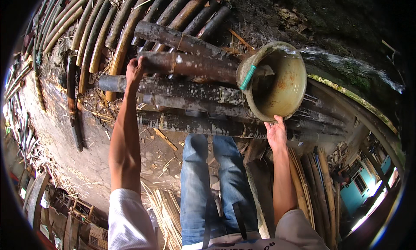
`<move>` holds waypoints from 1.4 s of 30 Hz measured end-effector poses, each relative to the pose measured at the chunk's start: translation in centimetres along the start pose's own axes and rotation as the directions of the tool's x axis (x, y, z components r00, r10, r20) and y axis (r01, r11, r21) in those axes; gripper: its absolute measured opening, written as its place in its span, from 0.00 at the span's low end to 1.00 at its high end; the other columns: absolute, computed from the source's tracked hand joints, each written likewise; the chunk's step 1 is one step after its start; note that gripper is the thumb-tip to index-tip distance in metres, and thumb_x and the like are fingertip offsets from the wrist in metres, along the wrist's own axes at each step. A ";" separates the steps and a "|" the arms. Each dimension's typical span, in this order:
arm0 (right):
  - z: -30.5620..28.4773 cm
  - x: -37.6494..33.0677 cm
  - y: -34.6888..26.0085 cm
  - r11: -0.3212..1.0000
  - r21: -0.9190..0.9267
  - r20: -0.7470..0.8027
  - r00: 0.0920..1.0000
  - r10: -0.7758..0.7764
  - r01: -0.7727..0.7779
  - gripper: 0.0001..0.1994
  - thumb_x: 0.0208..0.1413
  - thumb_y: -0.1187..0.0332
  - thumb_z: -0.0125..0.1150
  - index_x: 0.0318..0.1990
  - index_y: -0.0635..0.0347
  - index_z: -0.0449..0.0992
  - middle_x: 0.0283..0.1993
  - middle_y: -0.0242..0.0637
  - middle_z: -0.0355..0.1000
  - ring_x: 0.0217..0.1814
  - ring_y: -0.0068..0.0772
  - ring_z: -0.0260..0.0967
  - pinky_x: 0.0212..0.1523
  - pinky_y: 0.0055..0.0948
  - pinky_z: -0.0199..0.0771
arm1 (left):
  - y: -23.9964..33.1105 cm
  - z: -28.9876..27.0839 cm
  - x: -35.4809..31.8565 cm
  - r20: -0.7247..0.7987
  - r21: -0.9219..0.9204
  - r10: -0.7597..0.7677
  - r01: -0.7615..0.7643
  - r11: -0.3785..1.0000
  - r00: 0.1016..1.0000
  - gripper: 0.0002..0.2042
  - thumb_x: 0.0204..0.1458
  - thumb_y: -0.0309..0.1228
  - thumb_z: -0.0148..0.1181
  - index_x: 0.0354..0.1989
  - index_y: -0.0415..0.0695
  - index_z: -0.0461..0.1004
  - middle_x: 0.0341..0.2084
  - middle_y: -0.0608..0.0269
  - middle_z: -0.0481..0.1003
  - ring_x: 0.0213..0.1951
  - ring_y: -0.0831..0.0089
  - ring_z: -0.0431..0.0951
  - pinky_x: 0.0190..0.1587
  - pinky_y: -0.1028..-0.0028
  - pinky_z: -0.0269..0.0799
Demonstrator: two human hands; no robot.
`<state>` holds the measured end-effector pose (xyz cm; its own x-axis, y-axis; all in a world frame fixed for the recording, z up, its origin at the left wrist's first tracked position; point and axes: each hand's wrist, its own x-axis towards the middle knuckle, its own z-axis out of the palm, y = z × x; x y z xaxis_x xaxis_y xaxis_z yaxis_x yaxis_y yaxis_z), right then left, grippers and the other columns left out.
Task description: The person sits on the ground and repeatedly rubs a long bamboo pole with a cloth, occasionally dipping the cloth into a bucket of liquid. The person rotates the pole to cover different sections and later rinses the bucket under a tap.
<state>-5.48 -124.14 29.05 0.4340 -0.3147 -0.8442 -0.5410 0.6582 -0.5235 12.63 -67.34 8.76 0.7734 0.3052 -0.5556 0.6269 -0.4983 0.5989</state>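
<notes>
My left hand point(135, 71) is closed round the left end of a dark brown bamboo tube point(195, 64). The tube's right end meets the side of a yellowish, stained plastic bucket point(291, 85). That bucket is tilted, its wide mouth facing me, and a green strip point(248, 78) sits on its left rim. My right hand point(276, 130) grips the bucket's lower rim between thumb and fingers. Several blackened bamboo tubes point(186, 90) lie side by side beneath the held tube and the bucket. Whatever the bucket holds is hard to make out.
Rows of long bamboo tubes point(125, 29) lie at the far left. A pale, watery streak point(351, 61) runs from the bucket's rim to the right. Split bamboo sticks point(167, 215) lie beside my legs, and poles point(323, 185) stand at the right.
</notes>
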 end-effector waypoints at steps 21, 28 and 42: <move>0.9 -0.9 -1.5 0.991 -0.016 -0.076 0.988 -0.132 0.131 0.10 0.64 0.68 0.61 0.51 0.57 0.74 0.53 0.32 0.76 0.54 0.28 0.75 0.55 0.37 0.81 | 10.0 -4.8 5.9 -0.311 -0.293 0.078 -0.173 0.940 0.947 0.35 0.60 0.61 0.52 0.39 0.33 0.80 0.28 0.55 0.78 0.31 0.68 0.72 0.38 0.66 0.69; -1.8 -0.3 0.6 0.995 -0.021 -0.147 0.984 -0.095 0.093 0.13 0.63 0.69 0.61 0.53 0.59 0.73 0.55 0.33 0.76 0.56 0.28 0.75 0.57 0.35 0.80 | 6.5 -3.6 8.2 -0.169 -0.111 0.194 -0.214 0.970 0.966 0.32 0.66 0.54 0.49 0.64 0.37 0.70 0.55 0.50 0.76 0.57 0.61 0.75 0.60 0.66 0.66; 0.4 -0.1 -1.0 0.986 -0.116 -0.123 0.984 -0.133 0.119 0.11 0.65 0.69 0.58 0.53 0.60 0.73 0.57 0.36 0.75 0.56 0.31 0.75 0.56 0.35 0.82 | -1.7 -2.0 16.1 0.068 0.181 0.578 -0.580 0.795 0.813 0.26 0.71 0.40 0.32 0.74 0.42 0.57 0.67 0.41 0.64 0.69 0.48 0.63 0.73 0.59 0.53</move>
<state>-4.69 -124.52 29.69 0.4105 -0.4808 -0.7748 -0.5658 0.5320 -0.6299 24.23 -59.96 -0.08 0.9849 -0.0948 -0.1450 0.0329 -0.7194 0.6939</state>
